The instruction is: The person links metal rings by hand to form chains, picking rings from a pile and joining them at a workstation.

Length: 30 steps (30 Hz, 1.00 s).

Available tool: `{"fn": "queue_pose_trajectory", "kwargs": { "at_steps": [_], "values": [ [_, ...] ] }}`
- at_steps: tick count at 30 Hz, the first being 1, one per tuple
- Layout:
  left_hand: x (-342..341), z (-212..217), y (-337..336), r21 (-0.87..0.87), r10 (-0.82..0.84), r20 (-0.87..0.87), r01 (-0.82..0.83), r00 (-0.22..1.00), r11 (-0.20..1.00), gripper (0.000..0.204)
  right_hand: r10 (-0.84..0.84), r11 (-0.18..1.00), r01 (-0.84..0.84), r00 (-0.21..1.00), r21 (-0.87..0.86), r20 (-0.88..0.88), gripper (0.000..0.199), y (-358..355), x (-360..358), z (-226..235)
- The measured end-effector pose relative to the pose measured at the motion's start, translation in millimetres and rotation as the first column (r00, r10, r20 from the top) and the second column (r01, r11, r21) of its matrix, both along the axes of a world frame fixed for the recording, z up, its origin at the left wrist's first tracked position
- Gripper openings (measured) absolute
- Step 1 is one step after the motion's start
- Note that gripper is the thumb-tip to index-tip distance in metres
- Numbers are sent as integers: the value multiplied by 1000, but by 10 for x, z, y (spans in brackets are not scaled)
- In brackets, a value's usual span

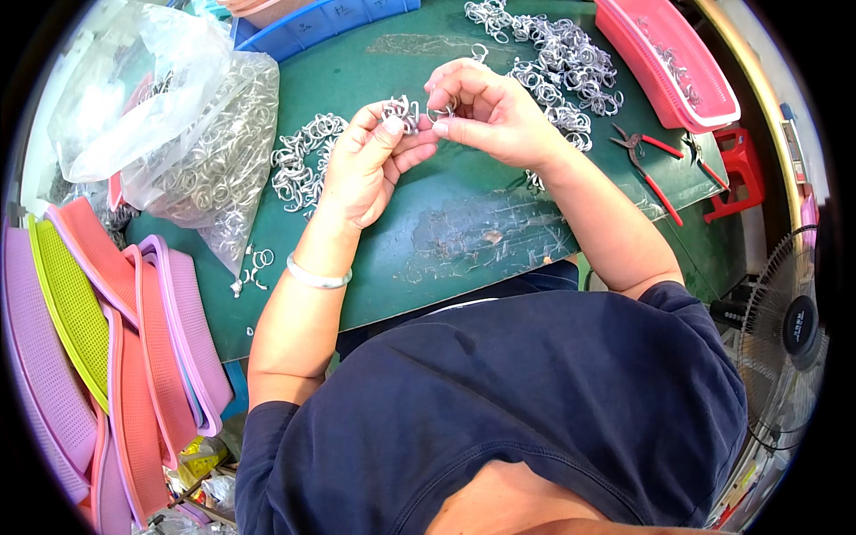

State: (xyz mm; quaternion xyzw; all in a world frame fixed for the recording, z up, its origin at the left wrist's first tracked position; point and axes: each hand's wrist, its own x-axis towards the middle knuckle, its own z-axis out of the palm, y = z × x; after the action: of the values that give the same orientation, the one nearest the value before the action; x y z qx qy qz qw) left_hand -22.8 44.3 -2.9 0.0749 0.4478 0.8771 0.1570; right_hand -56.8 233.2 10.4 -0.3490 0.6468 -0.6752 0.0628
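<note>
My left hand [366, 160] is closed round a small bunch of metal rings [401, 112], with its thumb pressed over them. Close beside it, my right hand [489, 114] pinches a single metal ring [441, 111] between thumb and fingers. The two hands nearly meet above the green table [392, 259]. Left of my left hand lies a pile of silvery rings [303, 160]. Beyond my right hand spreads a larger heap of grey rings [571, 67]. Whether the rings in my hands are linked is too small to tell.
A clear plastic bag full of rings [214, 134] stands at the left. Stacked plastic baskets [134, 348] fill the lower left. A blue bin [330, 22] is at the back. Red-handled pliers [646, 165], a pink basket [615, 18], a red stool [744, 169] and a fan [785, 330] are right.
</note>
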Motion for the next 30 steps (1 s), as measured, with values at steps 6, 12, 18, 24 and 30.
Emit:
{"fn": "queue_pose_trajectory", "kwargs": {
  "at_steps": [6,12,18,24,30],
  "values": [
    [-38,-62,-45,119,-32,101,19,994,993,26,-37,996,43,996,73,-81,22,-17,42,22],
    [-32,13,-30,201,-23,278,-34,960,979,28,-75,987,84,995,137,-65,20,-2,36,33],
    [-47,9,-42,245,-45,308,-33,950,969,34,-88,996,87,993,-15,-84,19,-40,3,-31],
    [-66,1,-81,293,-103,293,14,950,956,40,67,989,-48,988,-136,140,28,-28,24,18],
    [-83,-1,-93,325,-140,276,45,951,945,38,7,997,11,976,-80,218,27,-15,24,48]
  ]
}}
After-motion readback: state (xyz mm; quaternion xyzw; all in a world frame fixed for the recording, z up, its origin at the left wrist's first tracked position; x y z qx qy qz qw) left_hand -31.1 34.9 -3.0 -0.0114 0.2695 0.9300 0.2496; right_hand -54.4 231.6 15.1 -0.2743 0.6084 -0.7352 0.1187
